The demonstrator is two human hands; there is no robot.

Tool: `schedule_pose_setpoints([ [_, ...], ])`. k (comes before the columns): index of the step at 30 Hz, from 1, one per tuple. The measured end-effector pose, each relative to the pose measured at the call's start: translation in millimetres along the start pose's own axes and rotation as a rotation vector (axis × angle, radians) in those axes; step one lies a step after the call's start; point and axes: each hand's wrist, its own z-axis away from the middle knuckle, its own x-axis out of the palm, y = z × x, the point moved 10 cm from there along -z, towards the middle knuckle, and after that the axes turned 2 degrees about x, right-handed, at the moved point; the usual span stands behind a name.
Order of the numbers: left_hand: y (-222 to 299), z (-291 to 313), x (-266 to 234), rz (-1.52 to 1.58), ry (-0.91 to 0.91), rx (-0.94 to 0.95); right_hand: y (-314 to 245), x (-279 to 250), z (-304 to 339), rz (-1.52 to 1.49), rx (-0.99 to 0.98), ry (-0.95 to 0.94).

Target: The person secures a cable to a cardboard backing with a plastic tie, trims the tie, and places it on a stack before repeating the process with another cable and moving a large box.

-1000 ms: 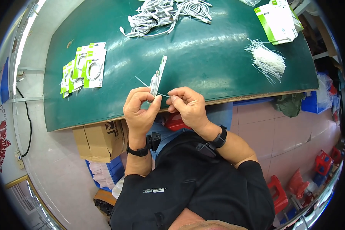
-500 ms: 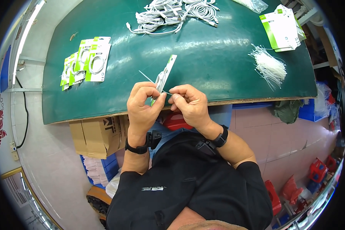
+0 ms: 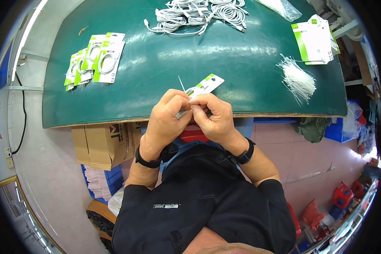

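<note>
We have both hands together at the near edge of the green counter [image 3: 241, 63], just above our lap. Our left hand [image 3: 167, 120] and right hand [image 3: 213, 118] meet fingertip to fingertip, each grip closed on the lower end of a white-and-green packaging card [image 3: 205, 86], which slants up and to the right over the counter from between our fingers. A thin white tie [image 3: 180, 82] sticks up from the same pinch, just left of the card; what our fingertips do beneath it is hidden. At the counter's far left lies a fanned stack of finished packs [image 3: 98, 63], each showing a coiled cable. A tangled heap of white cables [image 3: 199, 12] sits along the far edge, a loose bundle of white ties [image 3: 298, 78] lies to the right, and a stack of blank cards [image 3: 315, 40] rests beyond it. A cardboard box [image 3: 103, 144] stands under the counter to our left.
</note>
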Motion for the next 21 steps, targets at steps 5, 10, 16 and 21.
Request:
schedule_pose_setpoints([
  [5,2.7,2.5,10.7,-0.044,-0.040,0.039,-3.6,-0.6,6.7,0.056,0.026,-0.032],
  [10,9.4,8.8,14.4,-0.021,-0.096,0.092,-38.0,-26.1,-6.0,0.311,-0.136,-0.018],
  [16,14.6,19.6,20.0,-0.066,-0.129,0.158,-53.0,-22.8,-34.7,0.562,-0.292,-0.198],
  [21,23.4,23.9,17.9,-0.089,-0.146,0.242,-12.1,9.4,-36.9,0.379,-0.048,-0.564],
])
